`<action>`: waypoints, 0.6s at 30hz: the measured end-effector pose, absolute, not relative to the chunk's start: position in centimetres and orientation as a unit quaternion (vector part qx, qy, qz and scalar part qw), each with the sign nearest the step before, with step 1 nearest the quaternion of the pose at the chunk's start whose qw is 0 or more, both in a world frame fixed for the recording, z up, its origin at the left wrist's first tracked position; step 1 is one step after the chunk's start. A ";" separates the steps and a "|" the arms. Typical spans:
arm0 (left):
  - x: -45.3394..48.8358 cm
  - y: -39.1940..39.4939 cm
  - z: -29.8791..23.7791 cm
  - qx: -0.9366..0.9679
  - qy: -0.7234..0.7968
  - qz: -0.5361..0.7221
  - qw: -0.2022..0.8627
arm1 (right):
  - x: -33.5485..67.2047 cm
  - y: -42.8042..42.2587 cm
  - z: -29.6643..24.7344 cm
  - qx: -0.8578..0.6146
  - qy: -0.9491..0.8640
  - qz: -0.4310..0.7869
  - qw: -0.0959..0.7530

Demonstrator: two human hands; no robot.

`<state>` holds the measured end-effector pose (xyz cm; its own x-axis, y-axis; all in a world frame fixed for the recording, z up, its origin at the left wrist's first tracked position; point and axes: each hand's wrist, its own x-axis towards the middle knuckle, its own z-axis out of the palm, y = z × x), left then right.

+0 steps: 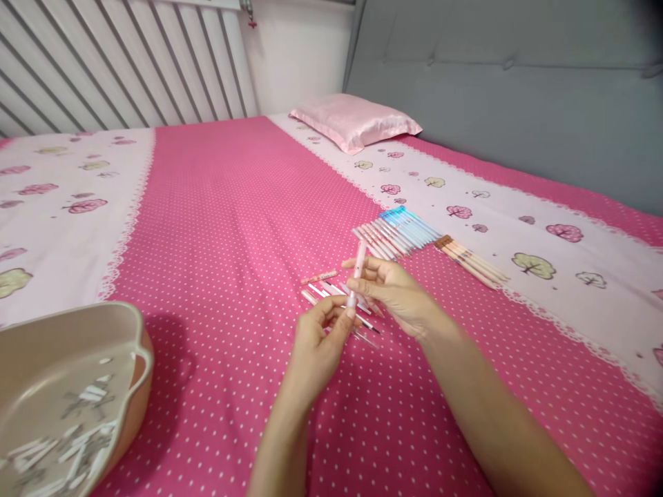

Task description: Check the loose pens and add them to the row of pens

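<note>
Both my hands hold one pink-and-white pen (357, 270) upright over the pink dotted bedsheet (222, 228). My left hand (315, 342) pinches its lower end between thumb and fingers. My right hand (394, 290) grips the barrel just above. Under the hands lie a few loose pens and pen parts (324, 284). Beyond them is a neat row of pens: pink ones (378, 241), blue ones (409, 224) and brown-capped ones (469, 261).
A beige basin (77, 345) with several small white pieces inside stands at the near left on the bed. A pink pillow (357, 121) lies at the head, against a grey padded headboard (518, 96). White railings (119, 62) stand behind the bed.
</note>
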<state>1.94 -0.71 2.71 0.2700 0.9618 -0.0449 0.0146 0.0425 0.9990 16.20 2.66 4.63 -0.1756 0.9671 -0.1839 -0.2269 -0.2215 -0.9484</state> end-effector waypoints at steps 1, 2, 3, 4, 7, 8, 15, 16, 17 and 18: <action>1.9 -0.7 2.7 0.555 0.439 0.414 0.572 | 16.2 2.6 4.7 -0.444 -0.417 0.643 0.464; 1.9 -0.7 2.7 0.556 0.439 0.414 0.572 | 16.2 2.6 4.8 -0.441 -0.416 0.645 0.465; 1.9 -0.7 2.7 0.556 0.439 0.414 0.572 | 16.2 2.6 4.9 -0.435 -0.414 0.650 0.466; 1.9 -0.6 2.7 0.557 0.439 0.414 0.570 | 16.3 2.6 5.0 -0.426 -0.412 0.657 0.466; 1.9 -0.6 2.8 0.561 0.444 0.413 0.563 | 16.7 2.5 5.2 -0.392 -0.420 0.679 0.458; 1.9 -0.6 2.8 0.561 0.445 0.412 0.563 | 16.8 2.5 5.2 -0.383 -0.425 0.685 0.452; 1.9 -0.6 2.9 0.567 0.443 0.410 0.561 | 16.9 2.7 5.0 -0.379 -0.427 0.695 0.437; 1.9 -0.6 2.9 0.566 0.443 0.411 0.561 | 16.9 2.7 5.0 -0.382 -0.424 0.694 0.438; 1.9 -0.6 2.9 0.564 0.443 0.412 0.562 | 16.8 2.7 5.0 -0.386 -0.421 0.693 0.440; 1.9 -0.6 2.8 0.560 0.444 0.413 0.565 | 16.8 2.7 5.0 -0.391 -0.417 0.691 0.442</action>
